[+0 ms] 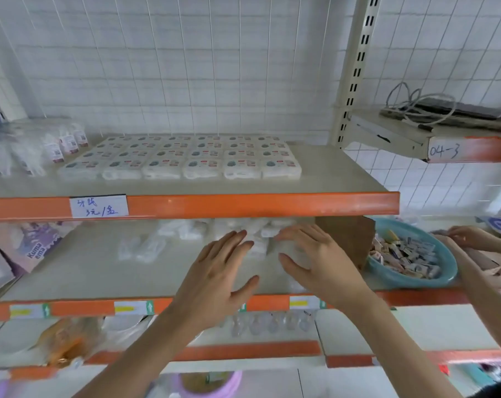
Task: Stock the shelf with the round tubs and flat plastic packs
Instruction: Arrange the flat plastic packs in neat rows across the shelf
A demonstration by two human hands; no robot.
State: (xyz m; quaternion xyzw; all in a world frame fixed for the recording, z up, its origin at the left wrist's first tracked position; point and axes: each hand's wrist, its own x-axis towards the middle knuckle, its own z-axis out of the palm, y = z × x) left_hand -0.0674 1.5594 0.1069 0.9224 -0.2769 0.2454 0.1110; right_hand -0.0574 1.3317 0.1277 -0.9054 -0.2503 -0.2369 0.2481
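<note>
Both my hands reach into the middle shelf (85, 271). My left hand (217, 265) is spread flat with straight fingers, fingertips near a pile of clear flat plastic packs (257, 234) at the back. My right hand (315, 259) hovers just to the right with relaxed fingers; its fingertips touch the same pile. Two loose clear packs (141, 247) lie further left on this shelf. On the upper shelf (344, 173) white flat packs (183, 159) lie in neat rows. Blur hides whether either hand holds a pack.
A brown cardboard piece (349, 239) stands right of my hands, beside a blue bowl (410, 278) of small wrapped items. Another person's hand (470, 235) reaches in at the far right. A purple pack (34, 245) lies left. Clear tubs (269, 323) sit on the shelf below.
</note>
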